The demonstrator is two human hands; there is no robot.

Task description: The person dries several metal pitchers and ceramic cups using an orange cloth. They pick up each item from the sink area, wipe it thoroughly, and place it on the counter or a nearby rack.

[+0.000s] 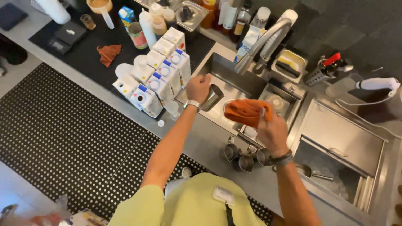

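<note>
My left hand point(197, 87) grips a small steel pitcher point(212, 97) by its side, held tilted over the steel sink point(222, 71). An orange cloth point(247, 112), bunched up, is held by my right hand point(272, 133) above the sink's right edge. The two hands are apart, with the pitcher to the left of the cloth. A curved steel tap point(268, 37) arches over the sink behind them.
Several white and blue cartons point(157, 79) stand left of the sink. Small steel pitchers point(245, 158) hang at the counter's front edge. An ice bin point(331, 175) with a scoop sits at right. Bottles, a can point(137, 35) and a second orange cloth point(109, 53) lie on the black mat.
</note>
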